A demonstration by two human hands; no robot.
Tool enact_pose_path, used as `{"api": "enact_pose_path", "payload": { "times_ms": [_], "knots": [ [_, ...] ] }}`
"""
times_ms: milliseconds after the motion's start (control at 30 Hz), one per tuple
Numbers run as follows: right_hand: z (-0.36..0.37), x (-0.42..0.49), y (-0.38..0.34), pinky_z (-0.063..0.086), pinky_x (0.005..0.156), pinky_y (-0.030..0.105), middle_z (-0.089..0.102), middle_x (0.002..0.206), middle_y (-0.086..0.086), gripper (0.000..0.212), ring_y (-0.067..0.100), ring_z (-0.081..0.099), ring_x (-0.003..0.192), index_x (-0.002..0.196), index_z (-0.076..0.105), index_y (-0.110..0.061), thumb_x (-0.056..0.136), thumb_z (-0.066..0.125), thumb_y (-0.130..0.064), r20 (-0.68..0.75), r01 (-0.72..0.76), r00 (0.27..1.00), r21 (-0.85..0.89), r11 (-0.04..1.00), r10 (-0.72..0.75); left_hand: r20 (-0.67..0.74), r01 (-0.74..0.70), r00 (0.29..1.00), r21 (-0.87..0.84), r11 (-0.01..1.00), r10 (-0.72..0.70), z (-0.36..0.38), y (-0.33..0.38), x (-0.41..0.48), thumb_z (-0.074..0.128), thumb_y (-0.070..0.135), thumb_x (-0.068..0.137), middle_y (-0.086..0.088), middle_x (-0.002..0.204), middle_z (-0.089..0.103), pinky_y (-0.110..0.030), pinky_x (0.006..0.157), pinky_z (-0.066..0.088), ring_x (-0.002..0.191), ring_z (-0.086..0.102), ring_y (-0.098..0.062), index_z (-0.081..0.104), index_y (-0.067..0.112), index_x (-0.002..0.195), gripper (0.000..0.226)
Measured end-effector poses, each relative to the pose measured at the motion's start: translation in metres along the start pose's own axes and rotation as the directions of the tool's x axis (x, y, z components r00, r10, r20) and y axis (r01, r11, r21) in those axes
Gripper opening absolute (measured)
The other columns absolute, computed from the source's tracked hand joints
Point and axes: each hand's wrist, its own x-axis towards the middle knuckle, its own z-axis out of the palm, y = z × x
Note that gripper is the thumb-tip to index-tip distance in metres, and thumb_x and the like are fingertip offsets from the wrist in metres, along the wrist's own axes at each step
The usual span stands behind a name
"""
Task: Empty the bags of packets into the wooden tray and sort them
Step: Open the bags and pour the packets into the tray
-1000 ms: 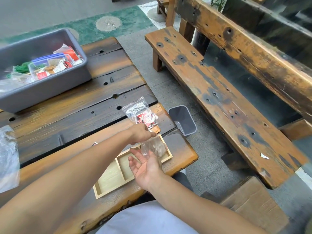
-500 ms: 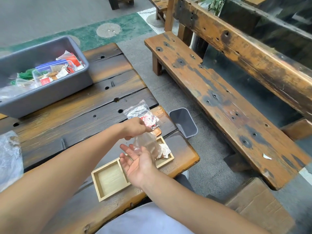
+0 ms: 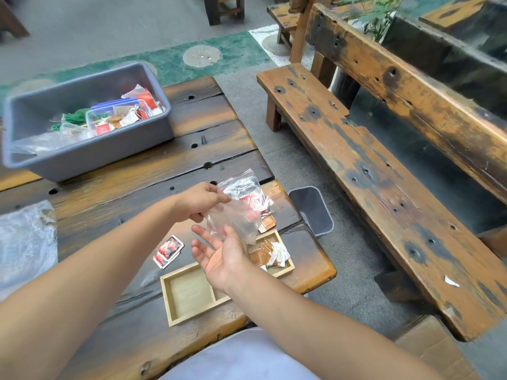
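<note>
My left hand [image 3: 201, 201] pinches a clear, empty-looking plastic bag [image 3: 236, 222] and holds it above the wooden tray [image 3: 189, 293]. My right hand [image 3: 219, 256] is palm up with fingers spread just under the bag, touching its lower edge. Several brown and white packets [image 3: 271, 255] lie heaped in the tray's right compartment; the left compartment is bare. Two red and white packets [image 3: 168, 250] lie on the table left of the tray. Another clear bag of red packets [image 3: 247, 192] rests on the table behind my hands.
A grey plastic bin [image 3: 90, 157] with more bags and packets stands at the table's far left. Crumpled clear plastic [image 3: 24, 242] lies at the left edge. A small grey bin [image 3: 312, 211] sits on the ground to the right, beside a long wooden bench [image 3: 384, 193].
The bag has been lifted higher and now looks empty; brown and white packets have dropped into the tray's right compartment. Two red packets now show on the table.
</note>
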Motion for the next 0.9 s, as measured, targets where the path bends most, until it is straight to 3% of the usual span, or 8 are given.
{"api": "enact_pose_path", "payload": {
  "times_ms": [133,200,333,433,533,633,733,900],
  "knots": [
    [0.006,0.015,-0.006,0.052,0.045,0.025,0.072,0.085,0.014,0.024,0.020,0.059,0.051,0.105,0.053,-0.015,0.106,0.035,-0.030,-0.041,-0.006,0.999,-0.097,0.995,0.002,-0.063,0.029,0.997,-0.100,0.995,-0.035,-0.013,-0.017,-0.001,0.062,0.022,0.096,-0.007,0.083,0.059,-0.014,0.038,0.024,0.043,0.031,-0.010,0.060,0.010,0.102,0.014],
    [0.011,0.027,-0.008,0.050,0.044,0.024,0.069,0.085,0.012,0.022,0.018,0.056,0.052,0.102,0.053,-0.017,0.106,0.035,-0.029,-0.065,-0.013,0.998,-0.168,0.986,0.002,-0.107,0.012,0.994,-0.157,0.988,-0.029,-0.020,-0.025,0.000,0.062,0.016,0.096,-0.004,0.070,0.054,-0.016,0.037,0.024,0.036,0.029,-0.007,0.060,0.008,0.101,0.010],
    [0.024,0.057,-0.011,0.046,0.040,0.020,0.065,0.080,0.009,0.017,0.015,0.053,0.047,0.110,0.055,-0.018,0.104,0.040,-0.023,-0.080,0.010,0.996,-0.346,0.938,-0.040,-0.281,-0.041,0.959,-0.291,0.956,-0.044,-0.035,-0.045,0.002,0.063,0.009,0.094,-0.005,0.075,0.062,-0.015,0.037,0.031,0.042,0.040,-0.012,0.059,0.013,0.099,0.007],
    [0.033,0.076,-0.020,0.046,0.041,0.022,0.060,0.082,0.006,0.014,0.015,0.054,0.050,0.099,0.057,-0.019,0.102,0.044,-0.016,-0.070,0.017,0.996,-0.491,0.871,-0.059,-0.380,-0.063,0.917,-0.442,0.895,-0.123,-0.045,-0.061,0.003,0.066,0.001,0.089,-0.008,0.074,0.062,-0.020,0.042,0.037,0.047,0.047,-0.018,0.056,0.014,0.092,0.017],
    [0.042,0.088,-0.032,0.049,0.051,0.027,0.060,0.085,0.006,0.019,0.017,0.056,0.061,0.105,0.060,-0.015,0.100,0.043,-0.008,-0.074,0.001,0.995,-0.668,0.744,-0.067,-0.422,-0.078,0.877,-0.598,0.798,-0.231,-0.050,-0.079,0.004,0.066,-0.004,0.086,-0.015,0.090,0.063,-0.025,0.049,0.045,0.059,0.055,-0.020,0.054,0.010,0.107,0.028],
    [0.045,0.105,-0.048,0.054,0.057,0.030,0.064,0.105,0.011,0.034,0.023,0.061,0.076,0.110,0.064,-0.015,0.094,0.040,0.002,-0.061,0.001,0.995,-0.782,0.624,-0.077,-0.422,-0.089,0.849,-0.708,0.701,-0.318,-0.051,-0.093,0.008,0.065,-0.007,0.086,-0.013,0.096,0.062,-0.031,0.059,0.050,0.070,0.061,-0.019,0.054,0.011,0.114,0.035],
    [0.045,0.119,-0.061,0.054,0.066,0.032,0.062,0.102,0.004,0.036,0.022,0.062,0.081,0.101,0.062,-0.024,0.094,0.040,0.004,-0.058,-0.008,0.996,-0.824,0.567,-0.071,-0.408,-0.097,0.837,-0.766,0.635,-0.365,-0.049,-0.102,0.016,0.065,-0.007,0.088,-0.010,0.088,0.064,-0.030,0.059,0.050,0.067,0.060,-0.017,0.056,0.012,0.108,0.029],
    [0.032,0.146,-0.071,0.058,0.082,0.036,0.062,0.105,0.003,0.043,0.022,0.062,0.093,0.119,0.065,-0.024,0.095,0.043,0.005,-0.050,-0.013,0.997,-0.857,0.515,-0.058,-0.388,-0.085,0.798,-0.830,0.551,-0.462,-0.032,-0.111,0.047,0.069,0.000,0.087,-0.008,0.082,0.065,-0.027,0.056,0.043,0.059,0.056,-0.015,0.061,0.016,0.095,0.020]
  ]
}}
